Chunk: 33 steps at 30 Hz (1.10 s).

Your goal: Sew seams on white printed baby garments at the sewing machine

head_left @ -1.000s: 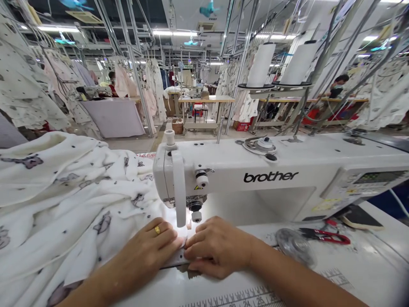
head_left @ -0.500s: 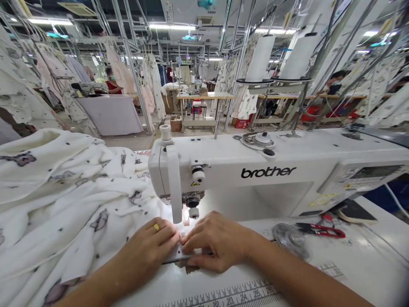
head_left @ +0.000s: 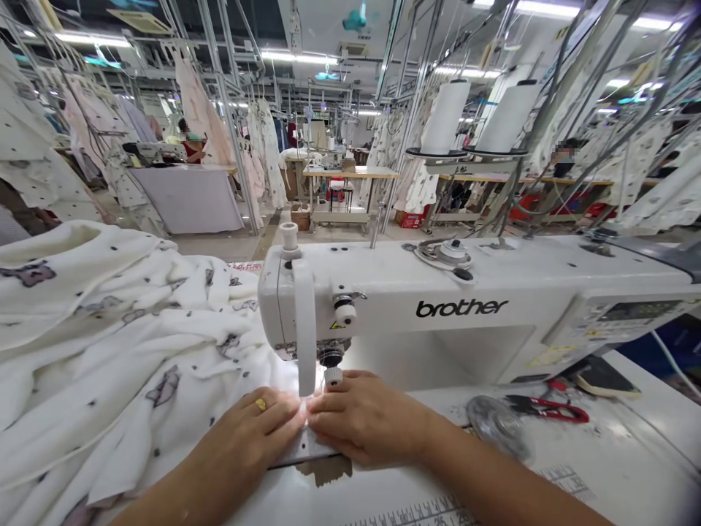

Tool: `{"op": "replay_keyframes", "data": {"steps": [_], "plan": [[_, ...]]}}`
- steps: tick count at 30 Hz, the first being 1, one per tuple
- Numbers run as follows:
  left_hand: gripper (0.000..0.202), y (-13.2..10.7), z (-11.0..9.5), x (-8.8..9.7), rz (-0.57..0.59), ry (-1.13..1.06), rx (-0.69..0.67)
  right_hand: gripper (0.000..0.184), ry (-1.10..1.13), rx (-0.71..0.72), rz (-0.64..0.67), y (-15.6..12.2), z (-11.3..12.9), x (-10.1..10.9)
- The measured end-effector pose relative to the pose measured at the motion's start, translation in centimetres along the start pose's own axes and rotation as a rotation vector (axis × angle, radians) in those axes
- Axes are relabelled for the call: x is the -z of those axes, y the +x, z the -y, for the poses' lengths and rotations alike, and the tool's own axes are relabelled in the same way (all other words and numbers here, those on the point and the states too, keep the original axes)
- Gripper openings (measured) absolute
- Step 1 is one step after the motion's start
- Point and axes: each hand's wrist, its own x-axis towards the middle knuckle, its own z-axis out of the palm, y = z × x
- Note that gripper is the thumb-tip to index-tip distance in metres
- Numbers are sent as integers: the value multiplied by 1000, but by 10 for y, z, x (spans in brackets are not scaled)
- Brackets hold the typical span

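Observation:
White printed fabric (head_left: 175,351) lies in heavy folds to the left and runs up to the needle area of the white sewing machine (head_left: 394,281). My left hand (head_left: 260,424) is closed at the fabric's edge, a gold ring on one finger. Just right of it, my right hand (head_left: 369,420) has its fingers pressed together below the needle clamp. The fingertips of both hands nearly meet in front of the presser area, under a bright lamp. What the right fingertips pinch is hidden, as is the needle point.
Red-handled thread snips (head_left: 553,409) and a clear round plastic piece (head_left: 497,424) lie right of my forearm. A ruler scale (head_left: 427,511) runs along the table's front. Two white thread cones (head_left: 446,117) stand behind the machine. Farther back are hanging garments, other worktables and people.
My right hand has drawn its fingers and thumb closer together and moved slightly nearer the needle. The left hand has shifted slightly down and left. The whole view has tilted a little upward.

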Motion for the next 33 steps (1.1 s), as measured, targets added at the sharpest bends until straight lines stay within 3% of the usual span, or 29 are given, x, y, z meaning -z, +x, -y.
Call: {"op": "replay_keyframes", "data": {"steps": [5, 11, 21, 26, 33], "plan": [[38, -2, 18, -3, -35, 57, -15, 9, -4, -95, -29, 3, 3, 0], [31, -5, 39, -12, 90, -58, 79, 15, -86, -187, -26, 8, 5, -3], [33, -4, 37, -12, 86, -69, 100, 11, -142, -206, -6, 13, 6, -9], [35, -3, 35, -9, 130, -75, 126, 12, -41, -268, -26, 12, 7, -10], [38, -5, 36, -9, 73, -82, 80, 12, -4, -259, -90, 8, 5, -14]]}}
